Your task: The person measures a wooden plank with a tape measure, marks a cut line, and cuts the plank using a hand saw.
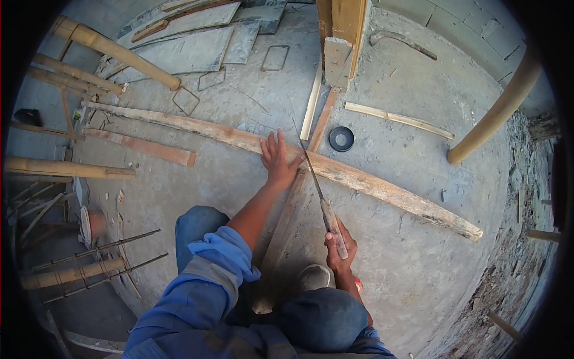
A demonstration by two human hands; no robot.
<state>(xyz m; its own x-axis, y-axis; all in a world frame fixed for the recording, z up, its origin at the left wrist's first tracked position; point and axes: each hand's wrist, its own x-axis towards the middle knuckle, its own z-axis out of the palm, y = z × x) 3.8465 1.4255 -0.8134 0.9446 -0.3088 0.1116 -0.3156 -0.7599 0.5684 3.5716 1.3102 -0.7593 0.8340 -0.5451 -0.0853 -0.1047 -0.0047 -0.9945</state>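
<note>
Right hand (341,244) is clamped on a wooden-handled, thin metal-bladed handsaw (327,214), angled across a long pale-brown wooden beam (376,184). Left hand (278,158)'s resting there, fingers apart; 1 narrow brown wooden board (283,220) crosses underneath.

Open floor (412,269) right of the right hand (348,246), long plank (382,188) across the way ahead, bamboo pole (498,113) farther right

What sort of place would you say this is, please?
Probably a construction site: bamboo poles, a steel-bar frame at the picture's left, and a handsaw held at a wooden plank all suggest it.
</note>
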